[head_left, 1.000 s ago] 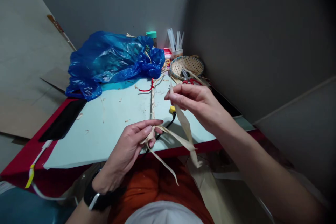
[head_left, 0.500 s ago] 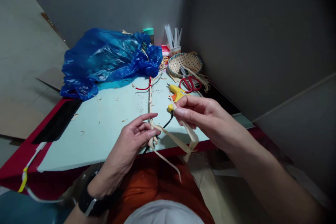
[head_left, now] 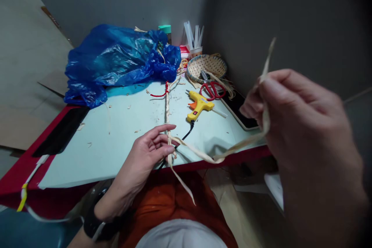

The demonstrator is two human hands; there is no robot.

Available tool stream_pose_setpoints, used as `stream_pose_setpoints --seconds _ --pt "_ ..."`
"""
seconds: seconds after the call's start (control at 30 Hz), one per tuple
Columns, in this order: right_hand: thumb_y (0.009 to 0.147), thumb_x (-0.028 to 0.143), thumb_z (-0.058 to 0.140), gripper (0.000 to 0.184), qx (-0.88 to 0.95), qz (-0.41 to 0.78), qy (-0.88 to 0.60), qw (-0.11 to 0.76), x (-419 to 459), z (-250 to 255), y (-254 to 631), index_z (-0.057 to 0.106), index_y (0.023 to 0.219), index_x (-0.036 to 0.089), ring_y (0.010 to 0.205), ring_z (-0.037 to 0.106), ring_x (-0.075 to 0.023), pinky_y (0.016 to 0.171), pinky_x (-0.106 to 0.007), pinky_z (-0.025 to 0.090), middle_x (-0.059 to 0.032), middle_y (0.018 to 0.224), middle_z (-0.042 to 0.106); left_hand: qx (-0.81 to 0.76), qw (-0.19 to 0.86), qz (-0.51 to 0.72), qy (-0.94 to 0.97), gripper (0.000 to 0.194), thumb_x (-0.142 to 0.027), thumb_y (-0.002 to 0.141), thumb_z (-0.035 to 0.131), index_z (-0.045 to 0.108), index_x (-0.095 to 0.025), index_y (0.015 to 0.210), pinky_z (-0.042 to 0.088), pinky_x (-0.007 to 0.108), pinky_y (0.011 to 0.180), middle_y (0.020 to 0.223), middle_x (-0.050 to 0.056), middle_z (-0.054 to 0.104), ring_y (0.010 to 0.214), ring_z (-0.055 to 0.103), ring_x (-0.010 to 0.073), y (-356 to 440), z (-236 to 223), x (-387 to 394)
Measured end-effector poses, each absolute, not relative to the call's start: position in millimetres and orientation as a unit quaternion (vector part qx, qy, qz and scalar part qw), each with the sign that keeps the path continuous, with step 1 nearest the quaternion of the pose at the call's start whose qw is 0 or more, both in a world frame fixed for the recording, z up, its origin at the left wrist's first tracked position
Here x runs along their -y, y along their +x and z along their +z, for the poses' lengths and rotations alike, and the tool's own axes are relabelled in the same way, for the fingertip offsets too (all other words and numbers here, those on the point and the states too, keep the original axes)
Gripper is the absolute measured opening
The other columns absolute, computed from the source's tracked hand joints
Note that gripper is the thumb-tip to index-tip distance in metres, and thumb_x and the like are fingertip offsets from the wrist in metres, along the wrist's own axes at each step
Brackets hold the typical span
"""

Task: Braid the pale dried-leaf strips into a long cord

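Probably for steadiness, the left hand [head_left: 148, 146] pinches the braid [head_left: 167, 106] low down; the right hand [head_left: 305, 112] pinches a sagging pale strip [head_left: 216, 160]

Left hand [head_left: 154, 145] curls low; right hand [head_left: 296, 112] pinches higher up.

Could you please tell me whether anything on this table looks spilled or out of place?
Mostly just litter: small pale scraps lie loose across the light tabletop, mainly left of the braid, rather than gathered together. I see no obvious damage.
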State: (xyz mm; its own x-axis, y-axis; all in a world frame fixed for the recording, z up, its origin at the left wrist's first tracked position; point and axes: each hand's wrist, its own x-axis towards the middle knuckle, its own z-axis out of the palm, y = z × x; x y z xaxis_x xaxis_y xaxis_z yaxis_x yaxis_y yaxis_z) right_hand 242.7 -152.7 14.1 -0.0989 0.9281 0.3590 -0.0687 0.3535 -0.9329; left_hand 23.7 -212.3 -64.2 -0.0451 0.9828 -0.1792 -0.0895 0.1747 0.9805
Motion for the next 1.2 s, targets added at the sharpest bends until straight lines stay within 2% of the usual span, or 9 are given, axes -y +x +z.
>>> stream_pose_setpoints --seconds 0.1,0.2,0.3,0.4,0.5,0.67,0.8,0.97,1.2 --pt "0.091 0.029 0.057 0.017 0.618 0.449 -0.356 0.538 152 11 243 0.06 0.076 0.021 0.067 0.049 -0.0143 0.057 -0.027 0.035 -0.0003 0.068 0.05 -0.534 0.546 0.49 0.421 0.048 -0.019 0.075 0.072 0.058 -0.018 0.121 0.045 0.019 0.054 0.09 0.005 0.068 0.068 0.056 0.0108 24 -62 212" --pt "0.091 0.031 0.058 0.016 0.709 0.47 -0.332 0.407 156 -4 235 0.061 0.079 0.02 0.093 0.057 -0.0182 0.077 -0.028 0.041 -0.0025 0.092 0.062 -0.546 0.524 0.492 0.43 0.05 -0.021 0.074 0.073 0.059 -0.018 0.121 0.042 0.017 0.049 0.085 0.003 0.067 0.062 0.053 0.0089 26 -59 212" --pt "0.092 0.032 0.056 0.019 0.759 0.495 -0.29 0.308 162 -25 217 0.059 0.078 0.019 0.113 0.052 -0.0198 0.095 -0.029 0.037 -0.0034 0.106 0.063 -0.55 0.495 0.509 0.44 0.047 -0.02 0.073 0.073 0.061 -0.02 0.119 0.044 0.017 0.051 0.081 -0.001 0.065 0.061 0.053 0.0079 31 -56 211" --pt "0.094 0.031 0.051 0.019 0.77 0.511 -0.275 0.264 169 -41 200 0.055 0.081 0.019 0.096 0.057 -0.0159 0.086 -0.027 0.041 -0.0028 0.097 0.061 -0.552 0.465 0.532 0.443 0.043 -0.012 0.074 0.068 0.063 -0.02 0.115 0.047 0.017 0.061 0.083 -0.001 0.067 0.068 0.058 0.0085 35 -53 210" --pt "0.094 0.027 0.052 0.015 0.776 0.494 -0.285 0.27 175 -49 192 0.055 0.082 0.018 0.085 0.056 -0.0134 0.079 -0.025 0.04 -0.0008 0.089 0.061 -0.559 0.454 0.537 0.44 0.043 -0.007 0.074 0.064 0.065 -0.021 0.115 0.047 0.016 0.066 0.082 -0.003 0.067 0.07 0.06 0.0076 37 -53 211" --pt "0.092 0.025 0.054 0.016 0.785 0.469 -0.292 0.281 176 -54 192 0.057 0.078 0.018 0.077 0.053 -0.0112 0.072 -0.023 0.037 0.0013 0.081 0.059 -0.549 0.478 0.522 0.445 0.042 -0.017 0.083 0.062 0.062 -0.025 0.124 0.046 0.016 0.072 0.083 -0.004 0.066 0.075 0.06 0.0077 34 -58 214" --pt "0.093 0.028 0.052 0.017 0.767 0.502 -0.297 0.268 170 -58 195 0.056 0.08 0.018 0.069 0.051 -0.0101 0.065 -0.023 0.036 0.0021 0.075 0.06 -0.535 0.501 0.522 0.436 0.047 -0.015 0.084 0.06 0.059 -0.025 0.13 0.047 0.019 0.08 0.091 -0.002 0.068 0.082 0.062 0.0092 31 -57 216" --pt "0.094 0.035 0.05 0.022 0.74 0.545 -0.31 0.243 166 -60 198 0.057 0.082 0.017 0.062 0.048 -0.0093 0.058 -0.022 0.035 0.002 0.071 0.06 -0.538 0.509 0.514 0.433 0.065 -0.014 0.078 0.065 0.047 -0.02 0.14 0.05 0.022 0.065 0.073 -0.005 0.064 0.059 0.06 0.0087 31 -51 216" --pt "0.092 0.041 0.053 0.025 0.668 0.652 -0.266 0.239 163 -61 201 0.053 0.086 0.017 0.069 0.054 -0.011 0.064 -0.022 0.042 -0.0001 0.078 0.06 -0.554 0.514 0.509 0.412 0.062 -0.013 0.069 0.071 0.057 -0.014 0.13 0.048 0.02 0.055 0.077 -0.002 0.068 0.055 0.057 0.0083 32 -50 213"
